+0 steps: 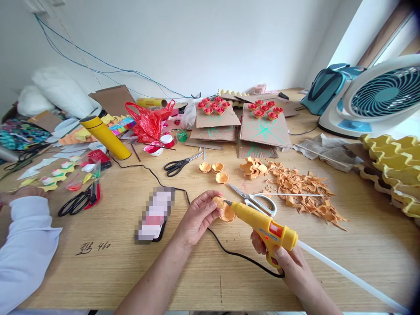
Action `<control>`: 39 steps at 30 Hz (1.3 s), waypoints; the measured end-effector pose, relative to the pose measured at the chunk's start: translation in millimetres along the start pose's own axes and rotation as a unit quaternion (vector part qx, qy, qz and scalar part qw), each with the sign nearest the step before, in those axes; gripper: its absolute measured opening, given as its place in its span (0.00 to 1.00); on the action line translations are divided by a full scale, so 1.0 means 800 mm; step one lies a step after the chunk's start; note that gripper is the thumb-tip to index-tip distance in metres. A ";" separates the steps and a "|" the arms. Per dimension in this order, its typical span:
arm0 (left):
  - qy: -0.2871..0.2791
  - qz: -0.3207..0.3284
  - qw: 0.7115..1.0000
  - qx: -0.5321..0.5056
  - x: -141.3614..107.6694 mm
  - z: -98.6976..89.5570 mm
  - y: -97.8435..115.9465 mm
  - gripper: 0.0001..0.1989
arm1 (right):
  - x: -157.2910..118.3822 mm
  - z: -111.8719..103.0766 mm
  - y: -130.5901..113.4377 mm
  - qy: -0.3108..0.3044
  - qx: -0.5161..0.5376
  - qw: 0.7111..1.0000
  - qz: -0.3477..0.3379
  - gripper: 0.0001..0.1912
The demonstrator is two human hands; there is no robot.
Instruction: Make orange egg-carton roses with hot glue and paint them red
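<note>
A: How does the left hand (201, 215) have the small orange piece (218, 201)?

B: Pinched, thumb and fingertips closed on it, held up over the table (108, 280) in front of the person. I'd say the light pinch leaves its edge clear for the nozzle.

A: And the right hand?

B: The right hand (290, 262) is wrapped round the handle of the yellow glue gun (267, 225). I can't tell whether the trigger is squeezed. The gun points left, its tip right at the piece, probably so glue can land on a small spot.

A: Why does the white glue stick (348, 276) poke out behind?

B: It feeds from the back, so that long end needs free room. The black cord (229, 252) lies slack across the wood, which likely lets the gun tilt freely.

A: What's under the left fingers?

B: An orange paper cup (227, 213), partly hidden. Three more cups (218, 167) sit beyond, near the white-handled scissors (251, 197); the orange scraps (302, 192) lie to the right, apart from the cups.
</note>
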State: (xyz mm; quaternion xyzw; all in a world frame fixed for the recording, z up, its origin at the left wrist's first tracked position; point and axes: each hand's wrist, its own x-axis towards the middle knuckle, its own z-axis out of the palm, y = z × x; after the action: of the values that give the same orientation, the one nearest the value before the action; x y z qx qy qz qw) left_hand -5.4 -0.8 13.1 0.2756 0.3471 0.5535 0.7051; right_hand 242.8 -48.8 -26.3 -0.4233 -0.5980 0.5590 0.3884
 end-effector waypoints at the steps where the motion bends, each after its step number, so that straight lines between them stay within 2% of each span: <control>1: -0.001 0.000 1.000 0.001 0.000 0.000 0.000 0.19 | 0.000 0.000 0.000 -0.001 -0.001 1.000 -0.001 0.35; 10: -0.010 0.014 1.000 0.001 0.001 -0.004 -0.001 0.16 | -0.002 0.000 0.004 -0.003 0.001 1.000 0.000 0.35; 19: 0.000 0.012 1.000 0.000 0.001 -0.002 -0.001 0.17 | 0.002 -0.001 0.004 0.004 0.030 1.000 0.003 0.32; 32: -0.003 0.001 1.000 0.015 0.000 0.000 0.002 0.20 | 0.002 -0.015 0.038 -0.020 0.077 0.997 0.010 0.26; 39: 0.012 0.012 1.000 0.003 0.001 0.002 0.003 0.21 | 0.006 -0.013 0.028 -0.033 0.061 0.998 0.000 0.25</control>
State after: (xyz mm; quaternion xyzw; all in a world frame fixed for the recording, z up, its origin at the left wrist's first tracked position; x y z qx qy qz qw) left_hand -5.0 0.6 15.8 0.2756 0.3537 0.5641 0.6934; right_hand 252.5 -40.7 -47.6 -0.3800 -0.5749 0.6082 0.3938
